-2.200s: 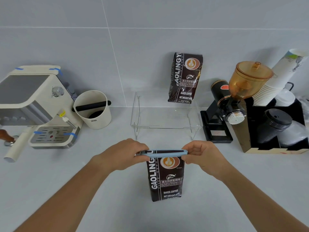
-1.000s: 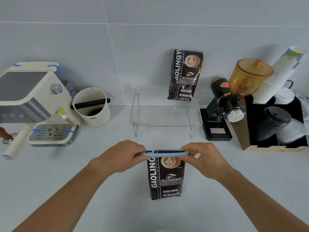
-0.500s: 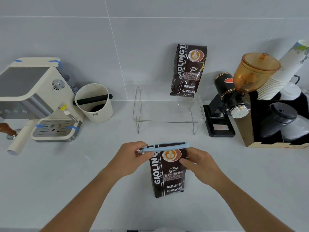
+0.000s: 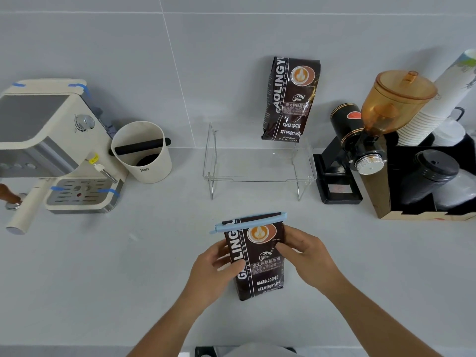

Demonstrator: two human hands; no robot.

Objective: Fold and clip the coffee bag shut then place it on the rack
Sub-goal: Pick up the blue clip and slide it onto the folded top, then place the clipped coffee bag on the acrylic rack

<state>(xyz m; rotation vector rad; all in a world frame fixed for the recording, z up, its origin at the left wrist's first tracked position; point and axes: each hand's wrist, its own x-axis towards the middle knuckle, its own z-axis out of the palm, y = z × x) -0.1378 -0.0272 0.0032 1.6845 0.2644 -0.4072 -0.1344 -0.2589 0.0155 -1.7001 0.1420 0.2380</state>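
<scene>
A dark brown coffee bag [image 4: 260, 264] stands upright on the grey counter, near its front. A light blue clip [image 4: 248, 222] runs across the bag's folded top, slightly tilted. My left hand [image 4: 215, 269] grips the bag's left side at mid height, thumb on the front. On the right side my right hand [image 4: 306, 256] holds the bag, thumb on its front face. The clear acrylic rack [image 4: 257, 179] stands behind, against the wall. A second coffee bag [image 4: 291, 99] of the same kind sits on the rack's right rear.
An espresso machine [image 4: 49, 140] and a cream knock box [image 4: 144, 153] stand at the left. At the right are a coffee grinder [image 4: 360, 140] with an amber hopper, and a black box [image 4: 425, 191] holding paper cups and lids.
Both hands have slid down from the ends of the clip to the sides of the bag. The clip stays on the folded top.
</scene>
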